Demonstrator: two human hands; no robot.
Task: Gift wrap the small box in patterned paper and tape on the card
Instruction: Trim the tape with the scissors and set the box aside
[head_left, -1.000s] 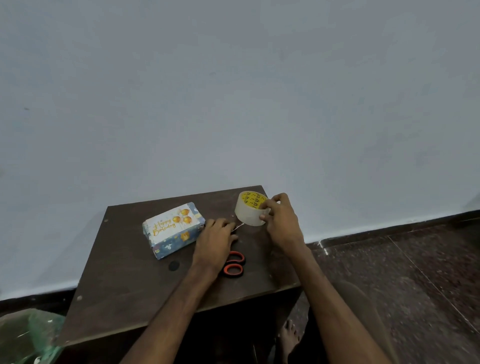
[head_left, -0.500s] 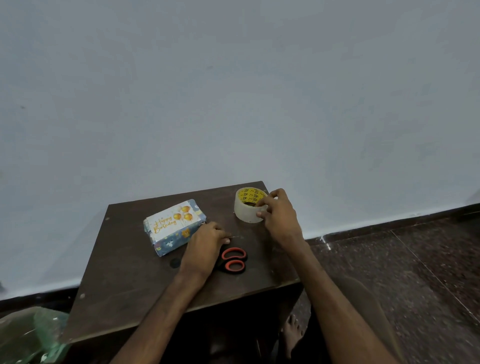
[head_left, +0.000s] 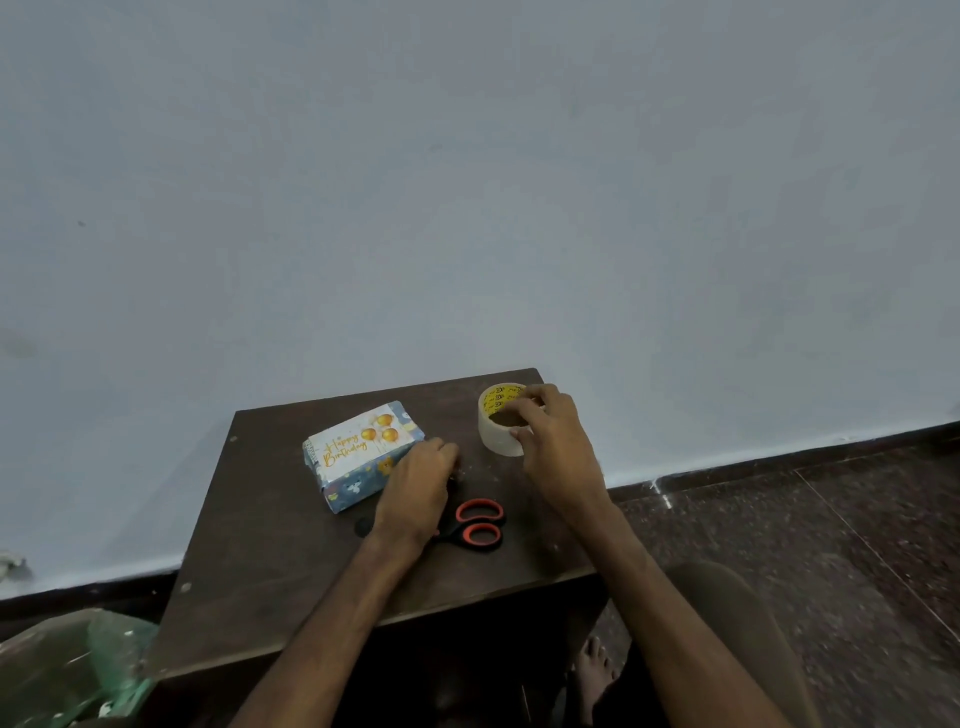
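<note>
The small box (head_left: 358, 470), wrapped in blue patterned paper, lies on the dark wooden table (head_left: 270, 561) with a white "Happy Birthday" card (head_left: 358, 439) on top. My left hand (head_left: 418, 488) rests just right of the box with its fingers curled. It seems to pinch a small strip of tape, too small to see clearly, and it covers the blades of the scissors (head_left: 478, 522). My right hand (head_left: 550, 441) grips the tape roll (head_left: 493, 423), which stands on the table at the back right, with fingers over its core and thumb on its side.
The scissors have orange and black handles and lie between my hands. The table stands against a pale wall. A green plastic bag (head_left: 67, 670) sits on the floor at lower left. My bare foot (head_left: 592, 675) and a knee show below the table's front edge.
My left hand went from flat to curled and drew in beside the box. The tape roll, tilted one second ago, now stands on the table under my right hand.
</note>
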